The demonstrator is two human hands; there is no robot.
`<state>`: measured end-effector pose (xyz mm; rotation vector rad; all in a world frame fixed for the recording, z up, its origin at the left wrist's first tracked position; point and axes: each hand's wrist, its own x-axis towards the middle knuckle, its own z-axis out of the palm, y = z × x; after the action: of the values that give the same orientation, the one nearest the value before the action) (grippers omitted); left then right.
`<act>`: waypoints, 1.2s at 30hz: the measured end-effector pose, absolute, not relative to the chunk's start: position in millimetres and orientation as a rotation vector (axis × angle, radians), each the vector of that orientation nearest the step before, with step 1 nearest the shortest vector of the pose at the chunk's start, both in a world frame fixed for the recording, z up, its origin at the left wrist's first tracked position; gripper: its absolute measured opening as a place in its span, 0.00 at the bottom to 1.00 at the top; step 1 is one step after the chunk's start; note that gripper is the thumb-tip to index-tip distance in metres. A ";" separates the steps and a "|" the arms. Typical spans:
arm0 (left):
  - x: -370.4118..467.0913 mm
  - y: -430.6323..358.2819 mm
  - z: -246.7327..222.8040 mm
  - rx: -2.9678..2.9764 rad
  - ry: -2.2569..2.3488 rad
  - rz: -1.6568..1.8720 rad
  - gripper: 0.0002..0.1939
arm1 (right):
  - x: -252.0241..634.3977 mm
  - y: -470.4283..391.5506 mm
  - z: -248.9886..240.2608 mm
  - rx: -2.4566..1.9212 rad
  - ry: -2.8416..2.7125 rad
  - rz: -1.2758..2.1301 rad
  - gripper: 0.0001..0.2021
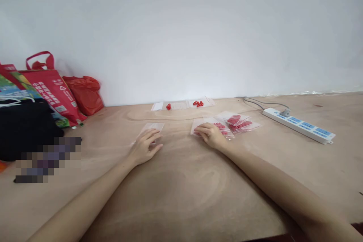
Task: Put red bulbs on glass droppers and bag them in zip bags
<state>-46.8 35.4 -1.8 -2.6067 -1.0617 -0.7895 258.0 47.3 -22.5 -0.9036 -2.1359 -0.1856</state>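
My left hand (146,146) rests on a clear plastic bag (153,126) at centre left, its fingers apart. On the right, my right hand (210,134) is at the left end of a clear bag with pink-red pieces (220,126), fingers bent together; whether they pinch the bag's edge is hard to tell. Beyond it, more bags of pink-red pieces (239,122) overlap. Near the wall lie small red pieces (168,106) and further red pieces (198,104) on clear plastic bags (180,105).
A white power strip (299,125) with a grey plug and cable lies on the wooden table (181,196) at the right. At the left stand a red printed bag (56,94), a red plastic bag (86,94) and a black bag (27,128), near a pixelated item.
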 end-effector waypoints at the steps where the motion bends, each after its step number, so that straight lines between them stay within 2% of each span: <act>1: -36.2 33.7 -1.6 -2.643 -1.042 -0.828 0.13 | 248.6 48.2 -23.9 -0.884 -2.171 -0.181 0.12; 9: 10.9 39.1 -10.7 -2.780 -0.833 -0.973 0.13 | 223.5 43.2 -23.0 -0.724 -2.350 -0.019 0.11; 13: 10.2 41.2 -14.4 -2.775 -0.793 -1.005 0.09 | 246.9 38.1 -21.2 -0.832 -2.319 0.012 0.21; 18: 14.7 39.9 -13.3 -2.763 -0.743 -0.970 0.09 | 261.0 35.8 -28.8 -0.912 -2.223 0.073 0.10; 22: 19.5 38.6 -13.0 -2.723 -0.774 -0.939 0.14 | 247.7 36.3 -30.9 -0.880 -2.070 0.148 0.10; 26: 19.7 38.9 -15.6 -2.647 -0.762 -0.918 0.09 | 234.9 35.0 -26.9 -0.883 -1.997 0.237 0.10; 34: 15.2 40.9 -17.6 -2.567 -0.610 -0.881 0.13 | 238.4 33.3 -27.6 -0.856 -1.962 0.464 0.07; 36: 13.5 42.3 -17.8 -2.571 -0.617 -0.896 0.13 | 241.8 33.1 -28.2 -0.831 -1.994 0.465 0.12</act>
<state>13.5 42.3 -17.8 -2.5705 -0.6168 -0.8958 241.8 33.1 -28.2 -0.8312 -1.9940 0.4650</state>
